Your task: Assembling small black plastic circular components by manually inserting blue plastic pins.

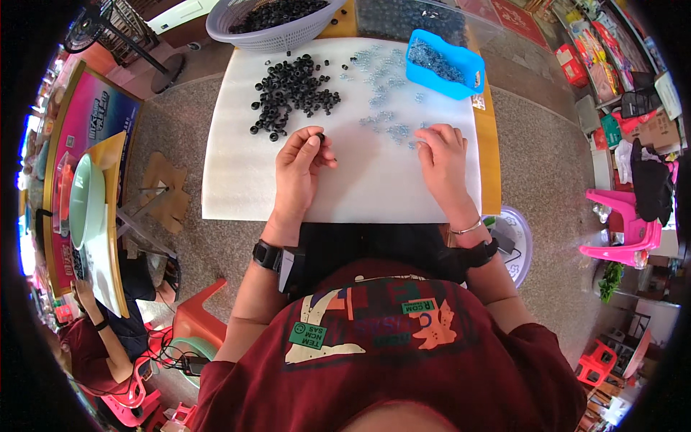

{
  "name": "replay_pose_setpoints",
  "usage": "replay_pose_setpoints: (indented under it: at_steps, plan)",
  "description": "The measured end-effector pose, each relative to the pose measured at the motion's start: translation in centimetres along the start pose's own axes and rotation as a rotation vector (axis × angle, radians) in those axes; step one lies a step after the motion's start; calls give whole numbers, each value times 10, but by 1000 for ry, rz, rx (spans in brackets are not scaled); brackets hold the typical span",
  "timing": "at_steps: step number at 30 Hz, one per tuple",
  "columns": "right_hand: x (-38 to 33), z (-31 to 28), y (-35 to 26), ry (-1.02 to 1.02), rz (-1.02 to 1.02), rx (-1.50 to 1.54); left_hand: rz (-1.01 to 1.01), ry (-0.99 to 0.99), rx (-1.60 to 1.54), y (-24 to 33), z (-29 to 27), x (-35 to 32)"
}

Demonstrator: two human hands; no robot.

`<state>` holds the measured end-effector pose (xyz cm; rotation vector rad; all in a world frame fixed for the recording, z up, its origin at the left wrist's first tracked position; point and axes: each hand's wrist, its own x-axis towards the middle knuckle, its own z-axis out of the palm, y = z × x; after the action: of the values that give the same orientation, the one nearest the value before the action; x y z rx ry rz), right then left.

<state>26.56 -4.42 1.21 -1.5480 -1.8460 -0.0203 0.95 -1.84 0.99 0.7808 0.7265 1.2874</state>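
My left hand (302,167) is over the white work surface, its fingers curled around a small black plastic piece (321,136) that shows at the fingertips. Just beyond it spreads a loose heap of small black round plastic pieces (291,93), some looking hollow. My right hand (442,162) is closed in a pinch beside scattered small clear bluish plastic pieces (398,132). What sits between its fingertips is too small to make out. A blue plastic bin (450,88) holding more clear pieces stands beyond my right hand.
A grey basket (270,42) of black pieces stands at the far left, next to a clear tub (410,21). The white sheet (374,191) covers the wooden table (490,158). At left, another person (108,353) sits by a table with a pale green basin (88,198). Pink stools (626,223) stand right.
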Motion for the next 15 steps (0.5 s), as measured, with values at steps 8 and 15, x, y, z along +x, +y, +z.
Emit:
replay_pose_setpoints:
  at_steps: [8, 15]
  plan:
    - [22, 12, -27, -191, -197, -120, -7, -1, -8, 1, -1, 0]
    - [11, 4, -8, -186, -160, -217, -16, -4, -20, 3, 1, -1]
